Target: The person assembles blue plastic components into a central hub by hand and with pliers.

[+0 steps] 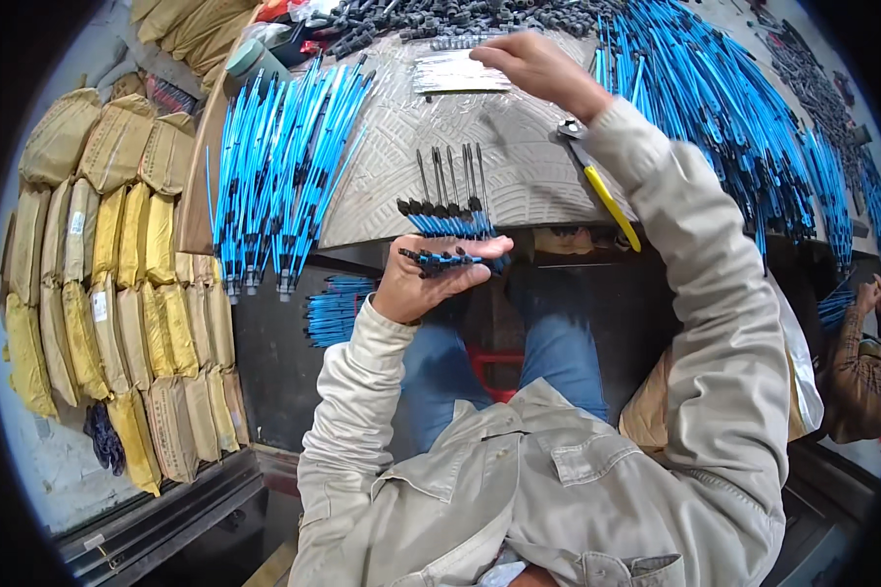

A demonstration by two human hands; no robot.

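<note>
My left hand [416, 277] is held palm up just below the table's front edge, gripping a small bundle of blue rods with black ends [447, 258]. Right above it a short row of blue rods with thin metal pins [447, 191] lies at the table edge. My right hand [531, 65] reaches far across the patterned metal table top [519, 166] to a flat pile of thin metal pins [458, 74], fingers bent down onto its right end. Whether a pin is pinched there is not clear.
Big stacks of blue rods lie at the left [279, 166] and the right [724, 108] of the table. Yellow-handled pliers [597, 181] rest by my right sleeve. Black small parts [440, 18] heap at the far edge. Yellow sacks [117, 274] pile up on the left. Another person's arm [857, 333] shows at right.
</note>
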